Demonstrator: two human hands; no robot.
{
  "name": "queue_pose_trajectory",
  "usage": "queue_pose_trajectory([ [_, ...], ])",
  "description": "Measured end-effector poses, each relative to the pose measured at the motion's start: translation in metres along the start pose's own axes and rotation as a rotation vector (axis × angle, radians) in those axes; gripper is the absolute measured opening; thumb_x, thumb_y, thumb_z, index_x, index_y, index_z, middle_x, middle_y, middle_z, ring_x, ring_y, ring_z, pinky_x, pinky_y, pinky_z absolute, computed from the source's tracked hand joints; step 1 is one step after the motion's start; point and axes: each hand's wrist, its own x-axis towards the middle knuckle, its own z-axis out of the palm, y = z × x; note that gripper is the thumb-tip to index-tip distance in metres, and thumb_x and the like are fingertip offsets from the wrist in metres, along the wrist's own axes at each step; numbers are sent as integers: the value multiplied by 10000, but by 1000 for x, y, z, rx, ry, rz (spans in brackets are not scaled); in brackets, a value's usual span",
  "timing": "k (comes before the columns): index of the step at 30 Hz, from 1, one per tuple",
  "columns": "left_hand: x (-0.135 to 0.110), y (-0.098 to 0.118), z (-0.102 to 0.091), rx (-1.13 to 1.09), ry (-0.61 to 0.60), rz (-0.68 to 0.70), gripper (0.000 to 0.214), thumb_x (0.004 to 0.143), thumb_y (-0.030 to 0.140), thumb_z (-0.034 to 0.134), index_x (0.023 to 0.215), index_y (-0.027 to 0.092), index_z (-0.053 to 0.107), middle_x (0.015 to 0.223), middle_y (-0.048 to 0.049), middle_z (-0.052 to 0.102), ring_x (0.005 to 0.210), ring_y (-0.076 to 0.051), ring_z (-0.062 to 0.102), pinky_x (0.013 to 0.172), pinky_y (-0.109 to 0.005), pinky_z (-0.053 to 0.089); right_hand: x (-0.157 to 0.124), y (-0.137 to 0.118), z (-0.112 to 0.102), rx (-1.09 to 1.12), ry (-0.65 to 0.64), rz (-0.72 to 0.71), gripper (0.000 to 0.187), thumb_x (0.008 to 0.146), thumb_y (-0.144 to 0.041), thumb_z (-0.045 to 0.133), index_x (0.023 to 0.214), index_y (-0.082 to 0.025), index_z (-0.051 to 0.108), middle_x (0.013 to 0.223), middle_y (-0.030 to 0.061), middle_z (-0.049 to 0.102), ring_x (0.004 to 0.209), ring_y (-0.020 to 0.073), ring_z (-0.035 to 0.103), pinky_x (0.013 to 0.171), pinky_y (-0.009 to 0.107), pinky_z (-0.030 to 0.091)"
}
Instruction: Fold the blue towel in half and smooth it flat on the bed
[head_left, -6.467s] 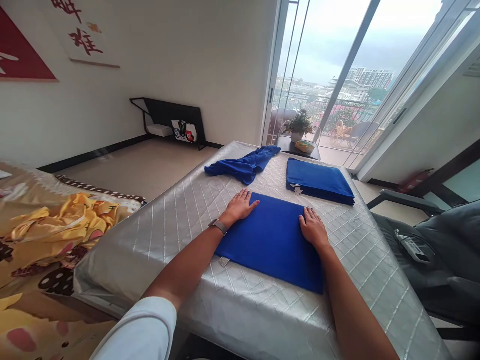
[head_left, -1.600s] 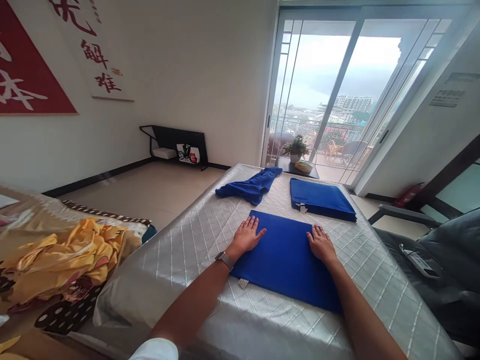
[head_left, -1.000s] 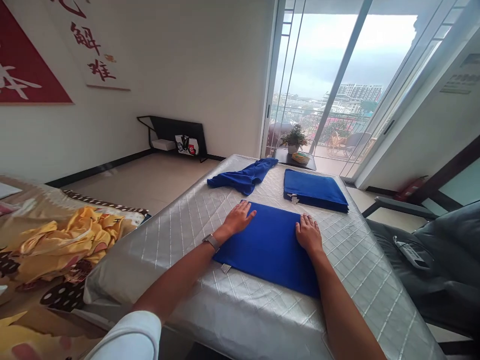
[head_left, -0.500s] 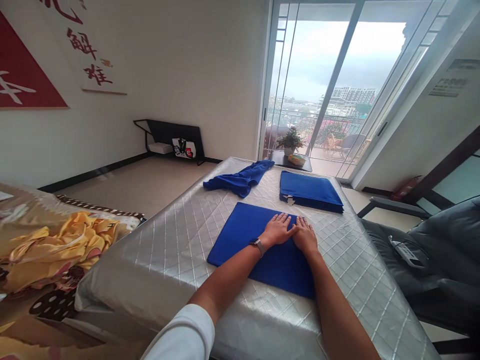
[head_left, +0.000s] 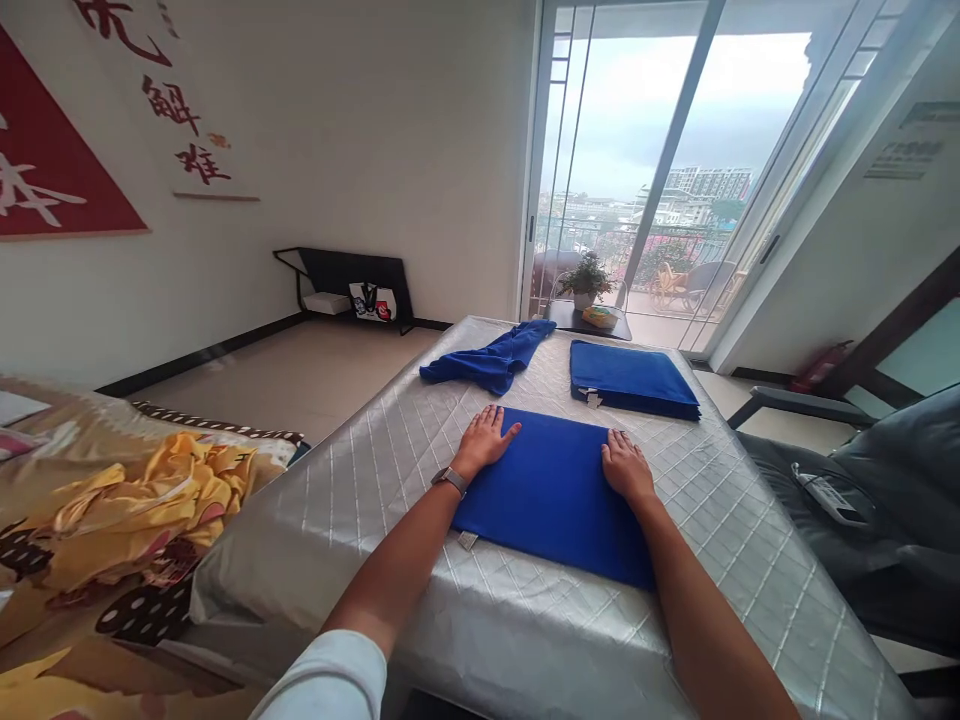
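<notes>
The left hand (head_left: 486, 440) lies flat with fingers extended and thumb spread, gripping nothing, its palm on the left edge of a folded blue cloth (head_left: 551, 500); the right hand (head_left: 628, 466) rests in the same loose, flattened way along the cloth's right edge. The cloth lies as a smooth rectangle between them on a silver quilted mattress (head_left: 360, 510), with a small white label (head_left: 468, 541) showing at its near left corner. At the far left, a red banner (head_left: 64, 150) hangs on the wall above patterned bedding (head_left: 97, 430), where a yellow cloth (head_left: 172, 490) sits in a loose heap. Further right, by the wall, a black frame (head_left: 352, 268) stands with a low white box (head_left: 326, 303) and a printed white bag (head_left: 373, 303) at its foot; what either one contains cannot be told. A crumpled blue cloth (head_left: 487, 362) sprawls across the far part of the mattress. Beyond it, a dark small table (head_left: 564, 316) bears a pale pot (head_left: 583, 299) with a leafy plant (head_left: 589, 272) in it, and just beside the pot a yellow packet (head_left: 600, 317), its contents hidden. Right of these, on the mattress, lies a neat stack of folded blue cloths (head_left: 634, 375). A dark armchair (head_left: 900, 490) at the far right holds a white power strip (head_left: 831, 497) on its seat.
</notes>
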Motion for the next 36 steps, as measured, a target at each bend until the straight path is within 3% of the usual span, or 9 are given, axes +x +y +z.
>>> queue_pose_trajectory([
  [10, -1, 6, -1, 7, 23, -3, 856, 992, 674, 113, 1551, 60, 320, 1617, -176, 281, 1512, -265, 223, 1230, -416, 166, -11, -7, -6, -105, 160, -10, 580, 1005, -263, 223, 1519, -58, 396, 1594, 124, 369, 1495, 224, 255, 1225, 397, 108],
  [19, 2, 5, 3, 19, 22, -8, 849, 996, 659, 101, 1551, 54, 321, 1615, -177, 292, 1511, -272, 225, 1234, -424, 152, -64, -6, -1, -134, 13, -48, 633, 1024, -364, 178, 1572, -65, 283, 1649, 89, 226, 1521, 233, 181, 1226, 405, 143],
  [23, -5, 11, -10, 44, 151, 37, 802, 1010, 626, 110, 1565, 80, 299, 1625, -146, 285, 1529, -267, 156, 1248, -442, 71, -71, -6, 6, -73, -31, -23, 655, 1028, -395, 160, 1586, -59, 227, 1657, 97, 190, 1526, 238, 162, 1228, 416, 148],
  [27, -24, 46, -23, 30, 195, 199, 765, 1031, 582, 113, 1529, 64, 374, 1607, -154, 325, 1523, -263, 182, 1249, -423, 95, -69, -8, 6, -47, -31, -16, 654, 1027, -393, 159, 1589, -65, 218, 1659, 91, 181, 1529, 236, 147, 1232, 420, 135],
  [32, -55, 122, -10, -35, 21, 626, 749, 1034, 606, 105, 1526, 119, 391, 1596, -112, 358, 1508, -208, 239, 1238, -372, 146, -71, -7, 5, -65, -14, -41, 624, 1029, -363, 184, 1584, -88, 258, 1654, 99, 203, 1527, 230, 159, 1228, 413, 138],
  [36, -66, 155, 7, -69, -84, 658, 768, 1034, 605, 86, 1551, 92, 329, 1607, -123, 324, 1511, -202, 225, 1237, -368, 148, -73, -5, 5, -90, -12, -71, 603, 1027, -318, 199, 1579, -88, 271, 1655, 94, 207, 1529, 219, 145, 1226, 395, 141],
])
